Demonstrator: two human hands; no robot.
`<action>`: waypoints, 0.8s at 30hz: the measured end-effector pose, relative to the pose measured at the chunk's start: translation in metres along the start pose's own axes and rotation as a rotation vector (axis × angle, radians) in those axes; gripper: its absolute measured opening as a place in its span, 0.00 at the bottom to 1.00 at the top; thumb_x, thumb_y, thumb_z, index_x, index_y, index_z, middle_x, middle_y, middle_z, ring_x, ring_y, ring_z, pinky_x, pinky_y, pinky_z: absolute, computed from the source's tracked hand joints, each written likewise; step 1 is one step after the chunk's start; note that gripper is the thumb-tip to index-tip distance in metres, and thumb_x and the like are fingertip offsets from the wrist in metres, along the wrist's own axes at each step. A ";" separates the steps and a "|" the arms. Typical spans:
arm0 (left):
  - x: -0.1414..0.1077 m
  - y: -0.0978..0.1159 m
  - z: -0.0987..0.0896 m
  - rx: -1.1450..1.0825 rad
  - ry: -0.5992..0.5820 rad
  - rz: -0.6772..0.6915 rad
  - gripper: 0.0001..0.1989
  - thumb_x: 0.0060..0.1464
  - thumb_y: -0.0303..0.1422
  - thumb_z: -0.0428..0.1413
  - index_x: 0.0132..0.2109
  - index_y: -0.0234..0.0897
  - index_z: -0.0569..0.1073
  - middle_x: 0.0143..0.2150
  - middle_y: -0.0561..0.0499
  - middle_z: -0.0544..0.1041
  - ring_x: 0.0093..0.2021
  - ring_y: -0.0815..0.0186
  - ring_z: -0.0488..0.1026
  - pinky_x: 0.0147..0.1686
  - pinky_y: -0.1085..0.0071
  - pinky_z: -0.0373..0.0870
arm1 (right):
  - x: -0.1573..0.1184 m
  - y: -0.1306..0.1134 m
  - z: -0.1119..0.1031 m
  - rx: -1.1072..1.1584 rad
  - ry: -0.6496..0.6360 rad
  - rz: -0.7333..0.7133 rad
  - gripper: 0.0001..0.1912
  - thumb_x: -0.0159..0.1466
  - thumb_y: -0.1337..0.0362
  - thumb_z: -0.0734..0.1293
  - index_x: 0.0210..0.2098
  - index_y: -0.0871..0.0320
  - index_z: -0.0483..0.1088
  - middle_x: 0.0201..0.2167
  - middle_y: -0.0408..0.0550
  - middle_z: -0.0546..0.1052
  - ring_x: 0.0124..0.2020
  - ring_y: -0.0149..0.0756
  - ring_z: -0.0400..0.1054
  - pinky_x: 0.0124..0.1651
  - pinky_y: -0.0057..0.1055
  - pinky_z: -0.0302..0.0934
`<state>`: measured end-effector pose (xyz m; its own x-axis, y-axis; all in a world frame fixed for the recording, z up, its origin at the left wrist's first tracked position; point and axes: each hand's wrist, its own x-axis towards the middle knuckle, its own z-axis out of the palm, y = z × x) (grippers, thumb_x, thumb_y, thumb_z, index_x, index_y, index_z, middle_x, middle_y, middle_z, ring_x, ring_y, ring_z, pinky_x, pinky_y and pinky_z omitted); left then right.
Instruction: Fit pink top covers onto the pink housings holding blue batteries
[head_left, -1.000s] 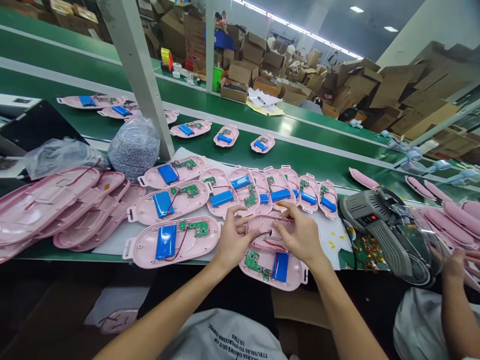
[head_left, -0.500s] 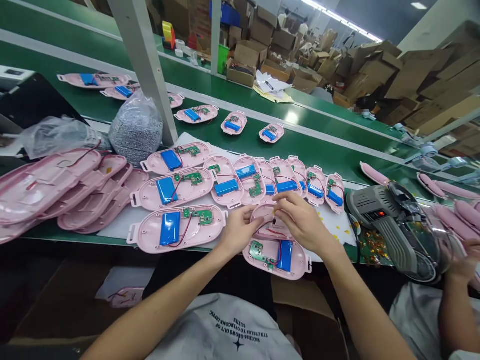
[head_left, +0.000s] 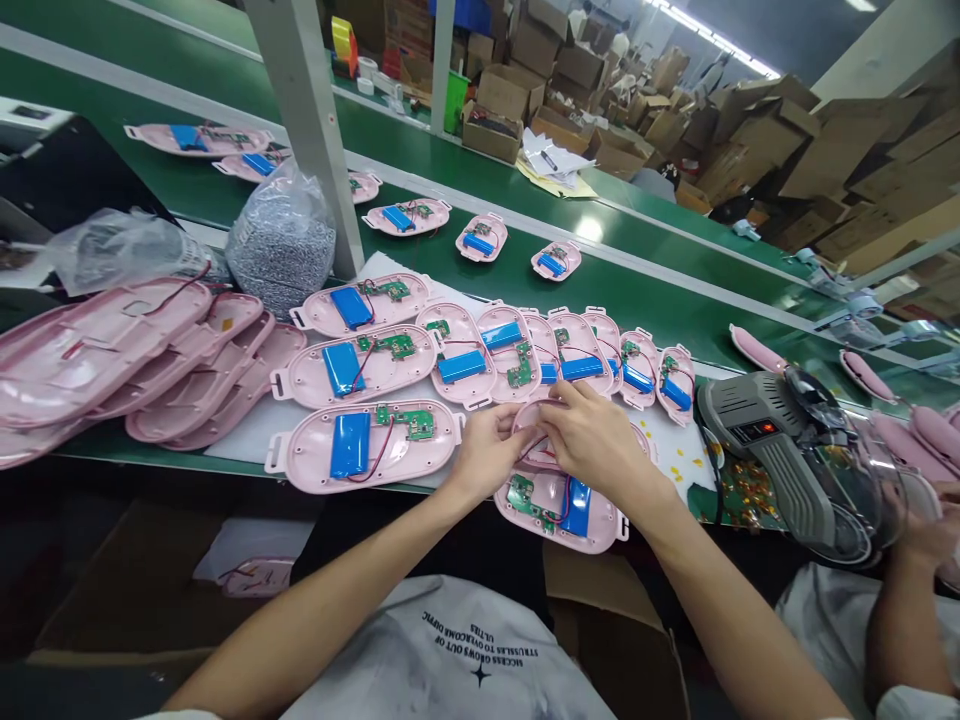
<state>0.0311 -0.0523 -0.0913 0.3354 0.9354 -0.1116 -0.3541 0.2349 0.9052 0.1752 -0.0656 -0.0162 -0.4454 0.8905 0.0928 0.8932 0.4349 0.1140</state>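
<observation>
My left hand (head_left: 487, 445) and my right hand (head_left: 596, 430) meet over a pink plastic shell (head_left: 538, 456). A thin dark wire runs at my left fingertips, which are pinched together on it. My right fingers are closed beside them, and what they grip is hidden. Just below lies an open pink shell with a blue battery (head_left: 576, 507), a green circuit board (head_left: 529, 497) and red and black wires. To the left of my left hand rests another pink shell (head_left: 405, 470) with a blue battery (head_left: 349, 446) and a green board (head_left: 411, 421).
Several fitted pink shells (head_left: 461, 390) lie on the white sheet behind my hands. Empty shells (head_left: 127, 340) are stacked at left, near a bag of small grey parts (head_left: 281, 240). A grey machine (head_left: 780, 450) stands at right, beside a co-worker's hand (head_left: 930, 535).
My hands have drawn together, with the right fingertips now against the left ones. The small dark end of the wire is now covered by my fingers. The whole view has shifted slightly.
</observation>
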 end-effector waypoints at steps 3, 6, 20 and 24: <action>0.000 -0.001 -0.001 0.033 -0.007 0.005 0.15 0.50 0.27 0.60 0.47 0.33 0.77 0.39 0.46 0.82 0.38 0.59 0.79 0.38 0.67 0.76 | 0.002 -0.005 0.004 0.010 0.041 0.078 0.09 0.63 0.68 0.62 0.29 0.58 0.72 0.36 0.54 0.73 0.39 0.44 0.64 0.34 0.36 0.57; -0.001 -0.004 -0.004 0.075 -0.023 0.011 0.15 0.51 0.28 0.60 0.47 0.33 0.76 0.39 0.46 0.81 0.38 0.59 0.79 0.37 0.67 0.76 | 0.005 -0.004 0.004 0.063 0.066 0.209 0.08 0.61 0.66 0.65 0.26 0.58 0.72 0.34 0.52 0.73 0.36 0.42 0.66 0.32 0.35 0.55; 0.004 0.014 -0.021 0.728 -0.067 0.251 0.16 0.58 0.44 0.55 0.49 0.42 0.75 0.47 0.51 0.80 0.48 0.55 0.76 0.48 0.63 0.72 | 0.001 0.020 -0.006 0.529 0.184 0.296 0.06 0.58 0.61 0.70 0.31 0.57 0.71 0.29 0.41 0.77 0.33 0.32 0.70 0.34 0.26 0.56; 0.026 -0.003 -0.052 0.995 -0.306 0.518 0.17 0.56 0.40 0.53 0.53 0.56 0.74 0.42 0.58 0.82 0.37 0.58 0.80 0.33 0.67 0.77 | -0.034 0.017 -0.006 0.318 0.174 0.105 0.09 0.65 0.59 0.64 0.38 0.58 0.69 0.34 0.45 0.76 0.37 0.34 0.69 0.36 0.27 0.59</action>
<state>-0.0040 -0.0150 -0.1185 0.5965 0.7235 0.3473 0.2857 -0.5959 0.7505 0.2054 -0.0892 -0.0113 -0.3295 0.9083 0.2577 0.8969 0.3864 -0.2151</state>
